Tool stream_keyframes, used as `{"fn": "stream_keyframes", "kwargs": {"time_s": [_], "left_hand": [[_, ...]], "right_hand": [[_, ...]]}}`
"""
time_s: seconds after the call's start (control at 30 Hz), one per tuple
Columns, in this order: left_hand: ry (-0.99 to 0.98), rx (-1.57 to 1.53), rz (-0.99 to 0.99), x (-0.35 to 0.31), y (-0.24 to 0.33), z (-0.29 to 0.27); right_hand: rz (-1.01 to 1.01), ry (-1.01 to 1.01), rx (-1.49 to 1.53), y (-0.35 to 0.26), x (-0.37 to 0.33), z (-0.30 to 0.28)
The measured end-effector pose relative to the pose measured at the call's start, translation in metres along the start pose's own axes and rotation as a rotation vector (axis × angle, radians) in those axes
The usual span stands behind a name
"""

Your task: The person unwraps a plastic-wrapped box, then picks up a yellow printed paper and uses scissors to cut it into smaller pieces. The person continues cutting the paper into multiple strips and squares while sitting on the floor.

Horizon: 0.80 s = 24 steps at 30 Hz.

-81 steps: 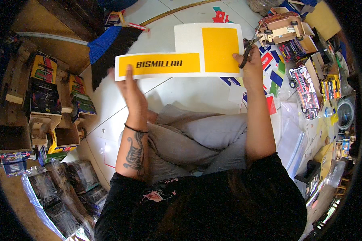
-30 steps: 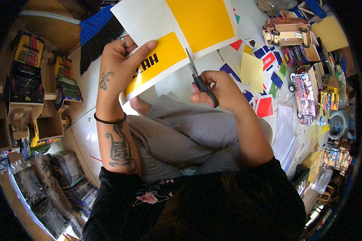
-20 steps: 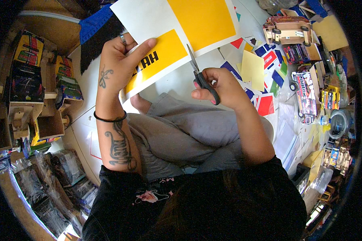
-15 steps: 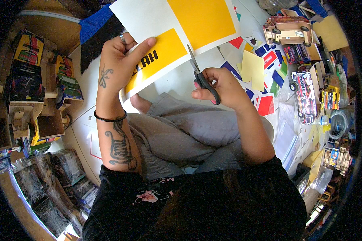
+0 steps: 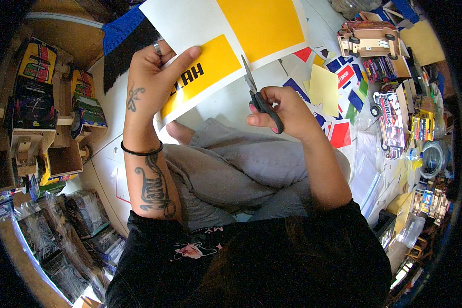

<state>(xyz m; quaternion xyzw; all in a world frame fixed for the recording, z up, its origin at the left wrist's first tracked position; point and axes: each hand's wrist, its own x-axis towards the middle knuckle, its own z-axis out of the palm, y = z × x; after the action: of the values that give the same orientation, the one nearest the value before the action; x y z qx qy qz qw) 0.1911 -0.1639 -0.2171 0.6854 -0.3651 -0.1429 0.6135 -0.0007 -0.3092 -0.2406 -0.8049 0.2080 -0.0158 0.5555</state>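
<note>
My left hand (image 5: pixel 156 77) pinches a white sheet (image 5: pixel 190 23) printed with yellow blocks, thumb on top and the other fingers behind it. Dark lettering marks the lower yellow block, partly covered by the hand. In my right hand (image 5: pixel 287 110) is a pair of scissors (image 5: pixel 262 105) with black handles, pink inside the loops. Its blades point up and away from me, at the sheet's lower edge near the white strip between two yellow blocks. Whether the blades are parted is hard to make out. The sheet is held above the floor, beyond my crossed legs.
Colourful paper scraps (image 5: pixel 339 136) and a pale yellow sheet (image 5: pixel 323 90) lie on the tiled floor at right. Toy trucks (image 5: pixel 369 38) stand beyond them. Wooden toy truck parts (image 5: pixel 64 159) and plastic-wrapped dark packs (image 5: pixel 46 236) sit at left. A black-bristled broom (image 5: pixel 120 59) is at far left.
The sheet and the scissors have shifted very slightly to the right. Both hands keep their grip.
</note>
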Motion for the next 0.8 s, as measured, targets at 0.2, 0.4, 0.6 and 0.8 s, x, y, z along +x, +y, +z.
{"fn": "stream_keyframes", "kwargs": {"time_s": [0.2, 0.4, 0.6, 0.8], "left_hand": [[-0.005, 0.018, -0.001, -0.0023, 0.0035, 0.0021], [-0.009, 0.009, -0.002, -0.0013, 0.0006, 0.0024], [0.006, -0.021, 0.003, -0.0015, -0.0009, 0.0033], [0.001, 0.005, 0.000, -0.0016, 0.0001, 0.0017]], "right_hand": [[0.037, -0.016, -0.004, 0.0001, -0.0004, -0.0013], [0.053, -0.002, -0.001, 0.0001, 0.0000, -0.0008], [0.053, 0.027, -0.026, 0.0004, -0.0005, -0.0009], [0.017, 0.070, -0.059, 0.0028, 0.0000, 0.0007]]}}
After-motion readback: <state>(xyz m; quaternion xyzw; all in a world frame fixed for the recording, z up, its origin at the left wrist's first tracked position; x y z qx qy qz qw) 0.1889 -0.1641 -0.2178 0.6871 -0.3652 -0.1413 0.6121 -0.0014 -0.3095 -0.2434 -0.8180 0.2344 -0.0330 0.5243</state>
